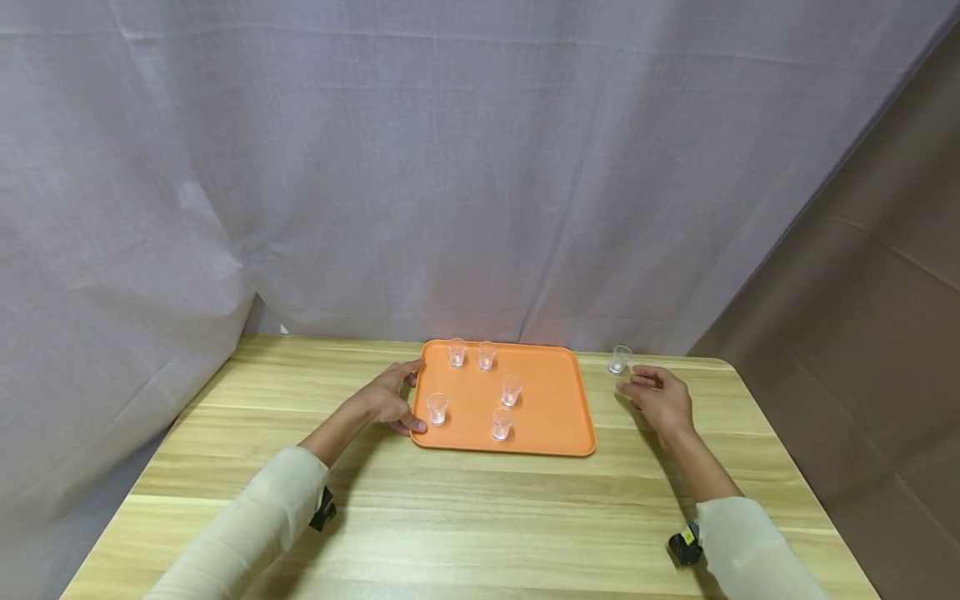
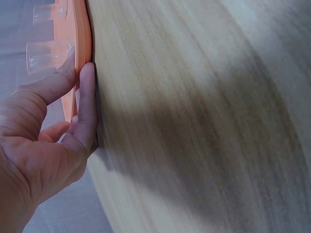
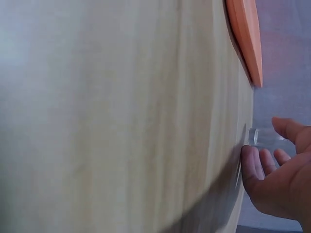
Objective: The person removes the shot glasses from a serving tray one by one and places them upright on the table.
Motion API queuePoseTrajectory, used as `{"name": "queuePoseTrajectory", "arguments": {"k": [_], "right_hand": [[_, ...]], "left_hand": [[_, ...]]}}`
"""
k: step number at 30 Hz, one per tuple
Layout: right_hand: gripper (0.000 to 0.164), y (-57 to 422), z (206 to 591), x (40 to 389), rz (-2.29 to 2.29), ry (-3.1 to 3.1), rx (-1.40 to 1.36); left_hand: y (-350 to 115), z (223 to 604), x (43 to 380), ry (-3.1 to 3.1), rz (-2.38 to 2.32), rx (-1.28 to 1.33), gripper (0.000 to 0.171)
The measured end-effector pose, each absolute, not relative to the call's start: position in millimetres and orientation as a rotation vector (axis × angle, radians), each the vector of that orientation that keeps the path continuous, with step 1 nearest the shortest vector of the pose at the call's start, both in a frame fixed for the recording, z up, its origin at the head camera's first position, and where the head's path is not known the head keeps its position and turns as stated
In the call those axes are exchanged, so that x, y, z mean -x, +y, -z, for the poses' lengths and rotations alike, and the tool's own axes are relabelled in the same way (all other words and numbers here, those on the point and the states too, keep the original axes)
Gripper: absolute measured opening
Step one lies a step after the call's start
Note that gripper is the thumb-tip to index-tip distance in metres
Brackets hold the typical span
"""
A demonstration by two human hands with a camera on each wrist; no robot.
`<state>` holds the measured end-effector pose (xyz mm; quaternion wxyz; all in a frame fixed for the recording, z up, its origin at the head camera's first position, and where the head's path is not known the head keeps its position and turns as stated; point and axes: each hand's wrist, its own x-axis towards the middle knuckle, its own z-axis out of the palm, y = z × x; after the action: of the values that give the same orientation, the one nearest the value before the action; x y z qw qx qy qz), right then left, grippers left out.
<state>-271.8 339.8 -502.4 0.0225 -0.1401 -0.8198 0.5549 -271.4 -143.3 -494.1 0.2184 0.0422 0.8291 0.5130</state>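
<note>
My left hand (image 1: 390,398) grips the left edge of an orange tray (image 1: 551,408). In the left wrist view its thumb lies over the rim, with fingers along the outer side and underneath. Several small clear cups, such as one at the near left corner (image 1: 437,408), stand upright on the tray. Right of the tray, another clear cup (image 1: 619,359) stands on the table near its far edge. Just in front of it is my right hand (image 1: 662,402), thumb and fingers parted. In the right wrist view the fingertips are close beside this cup (image 3: 265,138), not closed round it.
The wooden table (image 1: 465,517) runs toward me. A grey curtain (image 1: 450,167) hangs right behind its far edge, and a darker brown curtain (image 1: 862,333) hangs along the right. Black wrist cameras, such as the right one (image 1: 684,546), sit under both sleeves.
</note>
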Motion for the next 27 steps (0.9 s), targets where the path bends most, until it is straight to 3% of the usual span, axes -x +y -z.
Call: {"name": "queuePoseTrajectory", "arguments": {"k": [14, 27], "right_hand": [[0.058, 290.6, 495.0, 240.8, -1.758, -2.584, 0.277], [0.059, 235.0, 493.3, 240.6, -1.943, -2.536, 0.033]], "left_hand": [[-143.3, 493.8, 272.8, 2.298, -1.397, -0.101, 0.131], [-146.2, 493.3, 271.0, 2.285, -1.429, -0.1, 0.131]]}}
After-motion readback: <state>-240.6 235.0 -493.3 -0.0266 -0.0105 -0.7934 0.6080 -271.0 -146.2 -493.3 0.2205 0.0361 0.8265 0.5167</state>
